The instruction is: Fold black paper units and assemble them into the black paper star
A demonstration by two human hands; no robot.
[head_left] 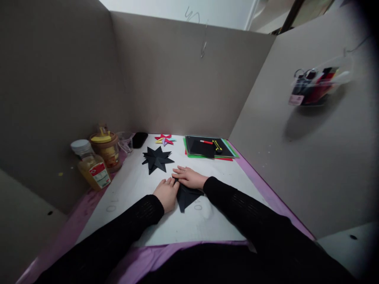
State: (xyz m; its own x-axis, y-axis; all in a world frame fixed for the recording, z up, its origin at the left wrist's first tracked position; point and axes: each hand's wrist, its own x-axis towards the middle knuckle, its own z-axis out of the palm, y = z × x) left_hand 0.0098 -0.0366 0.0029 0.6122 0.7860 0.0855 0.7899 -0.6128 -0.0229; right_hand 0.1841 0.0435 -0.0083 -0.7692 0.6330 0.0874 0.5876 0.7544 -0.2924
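A piece of folded black paper (186, 197) lies on the white board, its pointed corner towards me. My left hand (166, 194) is at its left edge, fingers bent and closed on the paper's upper tip. Across the top of the paper my right hand (191, 177) lies flat, fingers stretched out to the left and pressing down. The two hands nearly meet at the tip, so that part of the paper is hidden. Just beyond them sits a black paper star (157, 159) with several points.
Farther back are a multicoloured paper star (165, 139), a black phone-like slab (139, 139) and stacked coloured paper (201, 148) bearing a red pen (206, 142) and yellow-black tool (217, 146). At left stand a bottle (92, 167), a jar (107, 152) and a clear cup (126, 142). Grey partitions (189, 75) enclose the board.
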